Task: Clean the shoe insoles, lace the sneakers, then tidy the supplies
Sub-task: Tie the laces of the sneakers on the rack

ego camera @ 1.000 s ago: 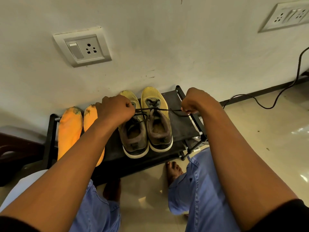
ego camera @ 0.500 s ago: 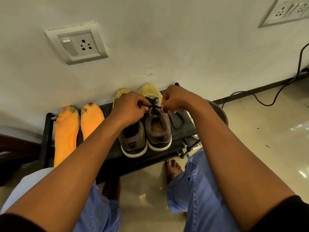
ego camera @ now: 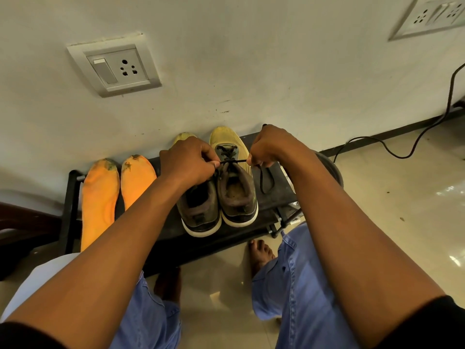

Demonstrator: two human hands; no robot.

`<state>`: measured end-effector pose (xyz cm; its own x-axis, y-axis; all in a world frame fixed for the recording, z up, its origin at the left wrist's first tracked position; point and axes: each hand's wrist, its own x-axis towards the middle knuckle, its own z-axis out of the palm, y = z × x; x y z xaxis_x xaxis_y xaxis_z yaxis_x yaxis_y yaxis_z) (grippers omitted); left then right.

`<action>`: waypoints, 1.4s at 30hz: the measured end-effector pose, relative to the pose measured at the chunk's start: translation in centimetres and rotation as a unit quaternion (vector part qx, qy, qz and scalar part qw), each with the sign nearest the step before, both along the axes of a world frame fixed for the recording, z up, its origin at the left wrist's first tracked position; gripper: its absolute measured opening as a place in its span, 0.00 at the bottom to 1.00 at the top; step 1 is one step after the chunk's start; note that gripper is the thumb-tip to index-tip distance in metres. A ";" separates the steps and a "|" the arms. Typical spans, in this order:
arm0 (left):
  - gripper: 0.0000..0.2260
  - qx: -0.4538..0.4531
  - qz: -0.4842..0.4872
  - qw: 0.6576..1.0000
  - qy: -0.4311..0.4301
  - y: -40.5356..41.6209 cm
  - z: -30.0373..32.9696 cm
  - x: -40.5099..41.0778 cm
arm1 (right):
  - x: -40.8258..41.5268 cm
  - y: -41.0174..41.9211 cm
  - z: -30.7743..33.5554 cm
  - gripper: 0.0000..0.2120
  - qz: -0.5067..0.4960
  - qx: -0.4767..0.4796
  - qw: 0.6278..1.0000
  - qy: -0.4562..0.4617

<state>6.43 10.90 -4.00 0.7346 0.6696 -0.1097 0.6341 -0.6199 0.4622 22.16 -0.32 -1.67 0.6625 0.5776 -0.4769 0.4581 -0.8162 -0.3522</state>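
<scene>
On the low black shoe rack, the left hand and right hand each pinch the thin black shoelace in a narrow grip over the right yellow-toed dark sneaker. Its twin sits touching at 9 o'clock; two orange foam insoles lie farther toward 9.

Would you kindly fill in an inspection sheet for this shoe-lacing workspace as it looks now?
Surface: black shoe rack against the wall, on a glossy tiled floor.
Job's things: two yellow sneakers side by side; two orange insoles lying to their left, stained at the toes; black lace stretched across the right sneaker.
Clutter: nothing seen.
Grippers: left hand and right hand each pinch the lace.
Cables: black cable trailing on the floor at right.
Surroundings: wall socket; second socket panel.
</scene>
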 end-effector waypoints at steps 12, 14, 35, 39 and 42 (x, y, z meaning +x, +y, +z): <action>0.06 0.057 0.005 0.998 0.030 -0.1 -0.5 -0.3 | -0.3 -0.4 1.0 0.08 0.031 -0.030 0.998 0.041; 0.10 -0.012 -0.005 1.000 0.023 0.7 -0.6 -0.4 | -0.3 -0.8 1.9 0.06 0.039 0.010 0.995 0.088; 0.06 -0.279 0.134 0.905 -0.291 -1.3 -0.3 1.9 | -2.1 0.7 2.4 0.03 -0.175 0.227 0.919 0.269; 0.05 -0.148 0.121 0.953 -0.237 -2.1 0.5 2.6 | -2.2 0.7 3.1 0.09 -0.127 0.182 0.944 0.243; 0.10 -0.167 0.136 0.954 -0.211 -2.1 0.7 3.1 | -2.2 0.4 3.4 0.11 -0.107 0.172 0.952 0.231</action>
